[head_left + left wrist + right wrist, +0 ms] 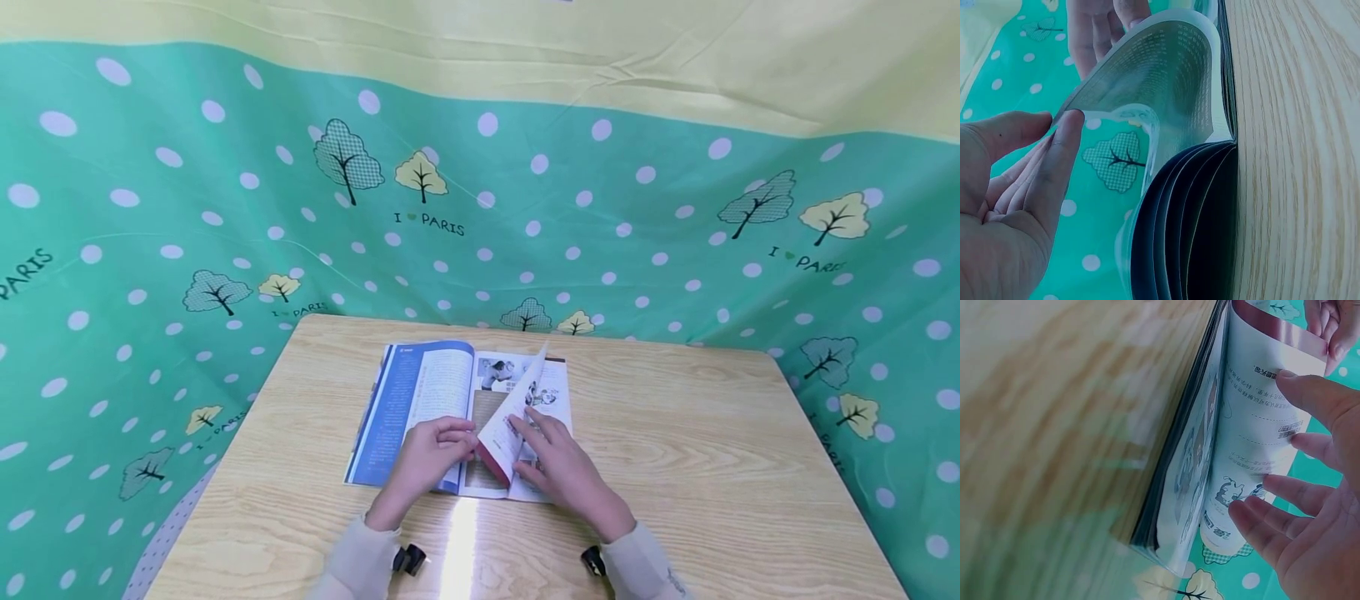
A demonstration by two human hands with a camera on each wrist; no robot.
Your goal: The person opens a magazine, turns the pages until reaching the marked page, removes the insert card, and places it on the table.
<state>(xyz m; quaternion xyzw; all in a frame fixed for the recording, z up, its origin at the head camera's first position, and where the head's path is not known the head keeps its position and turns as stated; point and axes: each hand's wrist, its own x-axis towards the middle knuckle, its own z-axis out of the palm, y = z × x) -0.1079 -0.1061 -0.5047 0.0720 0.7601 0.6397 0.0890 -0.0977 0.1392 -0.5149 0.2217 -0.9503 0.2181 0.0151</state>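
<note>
A magazine [442,387] lies spread on the table, its left page printed in blue and white. One page [501,439] stands up from the right side and curls over. My left hand [431,454] is at its near corner; in the left wrist view the thumb and forefinger [1069,134] pinch the page's edge. My right hand [564,468] is on the other side of this page. In the right wrist view its spread fingers [1300,490] rest against the printed face of the curled page [1254,425], which has text and small drawings.
The wooden table [697,433] extends to both sides of the magazine. Behind it hangs a green curtain [525,225] with white dots and trees. A black device [408,559] is at the left sleeve, and another black device [592,561] is at the right one.
</note>
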